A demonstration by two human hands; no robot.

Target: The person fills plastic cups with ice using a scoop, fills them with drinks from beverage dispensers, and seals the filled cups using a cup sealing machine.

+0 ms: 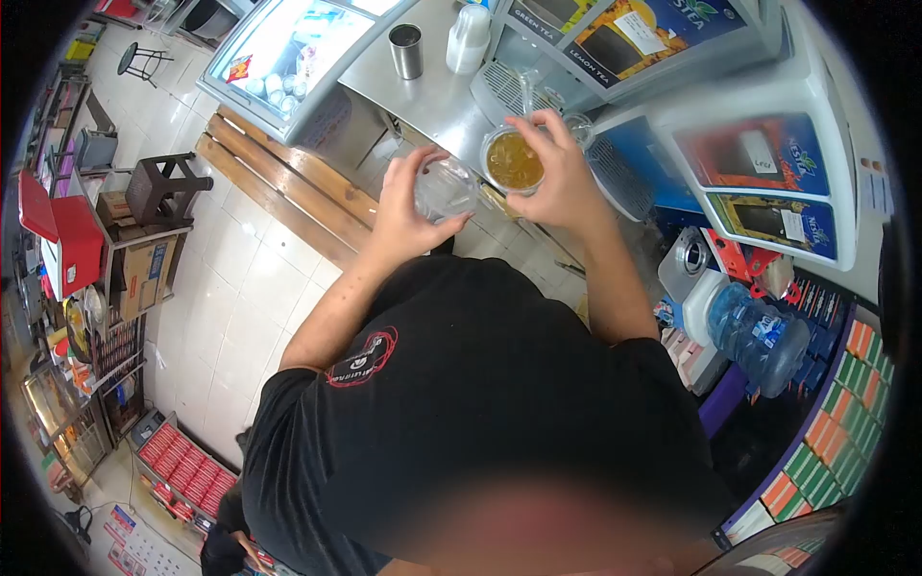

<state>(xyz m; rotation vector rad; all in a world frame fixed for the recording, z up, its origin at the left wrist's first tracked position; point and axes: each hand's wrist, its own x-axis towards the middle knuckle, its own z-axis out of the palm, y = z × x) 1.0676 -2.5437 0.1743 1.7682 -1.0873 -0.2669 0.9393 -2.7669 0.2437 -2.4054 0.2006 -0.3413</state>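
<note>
My left hand (408, 208) is closed around a clear round plastic piece (447, 189), either a lid or a cup; which one I cannot tell. Fingers of my right hand (559, 178) wrap the rim of a clear plastic cup of amber drink (514, 160), seen from above. The two plastic things are side by side, a small gap between them. Beyond the cup stands a drink dispenser (523, 88) with a drip tray and a clear spout. Another clear round piece (579, 128) shows behind my right fingers, partly hidden.
A steel counter (429, 104) bears a metal tumbler (406, 53) and a white plastic bottle (469, 40). A lit display freezer (288, 72) and a wooden bench (279, 178) are at left. A second dispenser (759, 163) and a blue water jug (759, 331) stand at right.
</note>
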